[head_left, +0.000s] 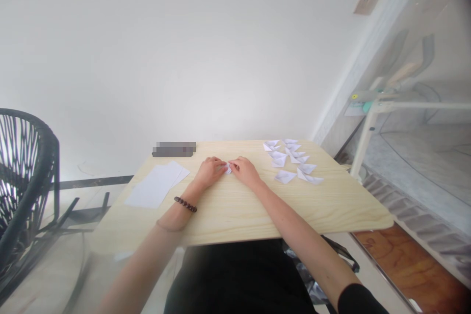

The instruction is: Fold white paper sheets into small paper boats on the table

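Note:
A small folded white paper (228,168) is held between both hands over the middle of the table. My left hand (211,171), with a dark beaded bracelet on the wrist, has its fingers closed on the paper's left side. From the right, my right hand (246,171) pinches the same paper with thumb and finger. Flat white sheets (152,186) lie to the left of my left hand. Several folded paper boats (285,176) stand in a group on the right side of the table.
The light wooden table (235,221) stands against a white wall. A dark blurred object (173,149) lies at its back left. A dark woven chair (29,181) is at the far left, and a white metal frame (364,142) stands at the right.

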Motion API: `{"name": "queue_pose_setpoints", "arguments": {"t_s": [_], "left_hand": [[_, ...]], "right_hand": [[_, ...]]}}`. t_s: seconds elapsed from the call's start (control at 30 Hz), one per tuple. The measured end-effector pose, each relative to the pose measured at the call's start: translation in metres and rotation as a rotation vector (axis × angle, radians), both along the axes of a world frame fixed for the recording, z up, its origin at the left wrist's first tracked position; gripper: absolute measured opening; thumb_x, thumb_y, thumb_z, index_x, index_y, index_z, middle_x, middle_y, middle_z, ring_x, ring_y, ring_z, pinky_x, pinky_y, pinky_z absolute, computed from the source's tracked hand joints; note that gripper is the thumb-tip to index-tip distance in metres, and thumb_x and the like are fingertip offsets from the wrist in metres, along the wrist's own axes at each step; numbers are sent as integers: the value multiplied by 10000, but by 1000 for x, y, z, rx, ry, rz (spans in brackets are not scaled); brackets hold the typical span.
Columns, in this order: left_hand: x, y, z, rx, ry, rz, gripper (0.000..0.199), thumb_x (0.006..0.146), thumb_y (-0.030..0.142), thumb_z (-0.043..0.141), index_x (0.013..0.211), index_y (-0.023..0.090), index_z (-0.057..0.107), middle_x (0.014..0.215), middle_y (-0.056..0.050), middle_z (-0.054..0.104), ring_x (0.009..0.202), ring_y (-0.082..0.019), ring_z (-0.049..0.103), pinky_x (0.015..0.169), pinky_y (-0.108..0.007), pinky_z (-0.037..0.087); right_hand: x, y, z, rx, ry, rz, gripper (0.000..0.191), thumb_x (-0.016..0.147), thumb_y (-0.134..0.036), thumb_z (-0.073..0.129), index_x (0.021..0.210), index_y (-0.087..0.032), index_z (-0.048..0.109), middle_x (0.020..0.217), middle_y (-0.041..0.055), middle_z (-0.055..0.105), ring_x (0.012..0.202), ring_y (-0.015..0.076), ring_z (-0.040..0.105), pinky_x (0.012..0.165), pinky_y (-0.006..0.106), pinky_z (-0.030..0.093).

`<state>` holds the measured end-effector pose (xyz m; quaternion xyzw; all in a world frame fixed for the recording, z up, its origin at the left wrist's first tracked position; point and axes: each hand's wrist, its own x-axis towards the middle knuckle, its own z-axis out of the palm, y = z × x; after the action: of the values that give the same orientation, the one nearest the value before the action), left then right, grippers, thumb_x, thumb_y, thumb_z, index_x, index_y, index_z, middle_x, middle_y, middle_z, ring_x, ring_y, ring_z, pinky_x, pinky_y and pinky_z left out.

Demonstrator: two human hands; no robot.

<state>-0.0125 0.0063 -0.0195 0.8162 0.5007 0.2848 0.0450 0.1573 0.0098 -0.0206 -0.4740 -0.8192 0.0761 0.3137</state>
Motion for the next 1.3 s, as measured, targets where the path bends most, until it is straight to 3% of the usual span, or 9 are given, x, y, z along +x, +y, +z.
{"name": "queue_pose_setpoints", "arguments": {"t_s": [0.8, 1.3], "left_hand": [[3, -6, 5, -71, 76, 76, 288, 780, 398, 418, 950, 273, 614, 984, -40, 536, 941, -191, 475, 833, -325, 375], [3, -7, 6, -39, 73, 50, 284, 783, 394, 415, 946, 261, 606, 952, -45, 546, 906, -193, 475, 819, -331, 371]], "right_hand": [[-2, -5, 1, -4, -127, -65, 277, 843, -314, 363, 941, -241, 611, 894, 35, 507, 817, 105, 518, 726, 197, 361], [-5, -9, 9, -37, -213, -102, 268, 845, -306, 366, 949, -222, 599, 922, 60, 494, 808, 133, 513, 726, 228, 364]]}}
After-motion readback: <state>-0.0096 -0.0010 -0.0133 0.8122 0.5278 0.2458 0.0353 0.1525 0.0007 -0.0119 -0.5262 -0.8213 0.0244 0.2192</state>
